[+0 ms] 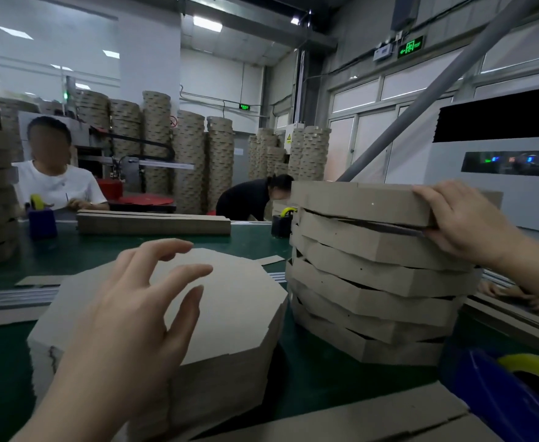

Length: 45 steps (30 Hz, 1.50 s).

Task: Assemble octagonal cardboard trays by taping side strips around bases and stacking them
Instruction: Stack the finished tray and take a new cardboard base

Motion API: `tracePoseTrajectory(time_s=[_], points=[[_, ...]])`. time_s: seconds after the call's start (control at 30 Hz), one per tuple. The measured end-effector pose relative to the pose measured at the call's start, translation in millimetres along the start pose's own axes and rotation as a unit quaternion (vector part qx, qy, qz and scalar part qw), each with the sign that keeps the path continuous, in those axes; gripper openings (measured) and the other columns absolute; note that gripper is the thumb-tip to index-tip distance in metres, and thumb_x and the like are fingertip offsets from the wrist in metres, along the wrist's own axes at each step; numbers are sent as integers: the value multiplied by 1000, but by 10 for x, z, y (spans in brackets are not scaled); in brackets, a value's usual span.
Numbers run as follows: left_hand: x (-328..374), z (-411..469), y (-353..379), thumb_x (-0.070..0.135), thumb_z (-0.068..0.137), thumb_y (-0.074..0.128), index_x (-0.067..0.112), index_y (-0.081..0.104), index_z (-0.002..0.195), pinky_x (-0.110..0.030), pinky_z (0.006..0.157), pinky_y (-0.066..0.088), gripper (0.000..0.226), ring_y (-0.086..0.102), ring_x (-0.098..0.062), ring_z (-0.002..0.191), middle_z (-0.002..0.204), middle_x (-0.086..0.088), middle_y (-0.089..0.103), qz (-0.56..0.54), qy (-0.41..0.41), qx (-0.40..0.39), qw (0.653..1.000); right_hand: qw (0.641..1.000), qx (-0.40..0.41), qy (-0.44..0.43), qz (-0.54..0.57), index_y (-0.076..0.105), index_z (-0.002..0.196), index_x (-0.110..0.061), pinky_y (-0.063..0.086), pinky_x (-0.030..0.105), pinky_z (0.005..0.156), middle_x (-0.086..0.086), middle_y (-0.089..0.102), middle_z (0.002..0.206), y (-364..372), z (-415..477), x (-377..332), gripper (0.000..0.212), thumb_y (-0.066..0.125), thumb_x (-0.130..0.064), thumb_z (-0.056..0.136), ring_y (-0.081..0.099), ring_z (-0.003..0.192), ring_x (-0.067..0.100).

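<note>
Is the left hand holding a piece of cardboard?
No, the left hand is spread open over the stack of flat bases, with its fingers gripping nothing.

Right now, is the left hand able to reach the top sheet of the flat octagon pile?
Probably yes. The left hand hangs open over the pile of octagonal bases, whose top sheet is bare, and the right hand is away, holding the top tray.

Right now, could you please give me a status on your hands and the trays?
Left hand open, hovering over the base stack. Right hand grips the top tray on the tray stack. Tape dispenser at near right, not in the way.
</note>
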<state>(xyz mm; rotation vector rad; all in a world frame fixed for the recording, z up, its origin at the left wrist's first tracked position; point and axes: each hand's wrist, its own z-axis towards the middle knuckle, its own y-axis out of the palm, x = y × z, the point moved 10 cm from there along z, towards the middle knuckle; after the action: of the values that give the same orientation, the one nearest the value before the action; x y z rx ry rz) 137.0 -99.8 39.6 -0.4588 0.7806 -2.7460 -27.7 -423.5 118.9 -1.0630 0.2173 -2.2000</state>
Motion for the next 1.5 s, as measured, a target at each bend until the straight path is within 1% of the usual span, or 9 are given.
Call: tracePoseTrajectory(time_s=[0.43,0.6,0.7,0.8,1.07,1.2,1.3,1.4,1.5], points=[[-215,-50,246,19,79,72,23,74,102,-41,74,54,23,58,-20,97,111,3,61,16,-32,-56,998,996,-46,-13,76,51,124,13,55,55,72,30,56,100,118,130,-80,76,89,-6,61,60,82,48],[-334,-128,508,64,82,37,40,64,114,-27,83,47,48,50,-1,92,114,23,49,-3,-66,-151,986,992,-71,-24,103,46,132,10,53,47,78,26,54,105,90,114,-119,69,77,-17,77,59,85,43],[-423,-263,804,87,63,24,49,48,131,-25,102,39,81,44,-1,121,141,27,34,10,-86,-240,967,985,-106,-1,136,41,141,2,44,35,86,20,51,114,122,56,-138,68,61,-33,86,56,94,35],[-442,-391,1011,75,80,44,46,38,140,-27,109,32,67,26,-6,141,154,20,22,42,-85,-284,954,986,-107,41,119,39,143,-2,39,46,98,21,47,125,114,9,-148,67,62,-36,90,49,110,38],[-194,-366,961,41,88,47,30,56,115,-28,72,42,31,59,-16,101,112,11,55,183,-18,-269,945,974,71,-116,182,59,110,-8,43,44,92,11,54,110,-554,-142,-1559,30,55,-19,83,52,100,28],[123,-484,825,32,90,45,26,55,113,-30,73,41,26,58,-23,104,115,4,53,238,30,-299,923,939,-2,-75,334,69,93,-10,48,36,87,5,63,104,-588,-154,-2118,19,55,-23,91,58,96,22],[450,-646,643,35,88,55,23,59,111,-27,67,37,26,61,-24,101,111,-3,56,212,63,-310,925,879,-132,26,457,62,124,-20,36,32,106,-6,55,131,-344,-152,-2429,32,46,-33,100,46,123,11],[663,-862,403,75,52,67,33,72,74,-14,51,44,47,64,-4,64,75,10,66,78,80,-315,942,826,-264,62,494,32,148,-40,7,32,120,-20,25,156,-105,-280,-2772,47,35,-49,101,16,143,2],[206,-1013,156,91,64,19,53,64,104,-11,94,33,71,47,7,114,124,33,51,48,-42,-271,960,802,-309,89,504,27,148,-45,-4,38,120,-25,17,157,-64,-414,-2845,49,34,-53,100,6,146,0]])
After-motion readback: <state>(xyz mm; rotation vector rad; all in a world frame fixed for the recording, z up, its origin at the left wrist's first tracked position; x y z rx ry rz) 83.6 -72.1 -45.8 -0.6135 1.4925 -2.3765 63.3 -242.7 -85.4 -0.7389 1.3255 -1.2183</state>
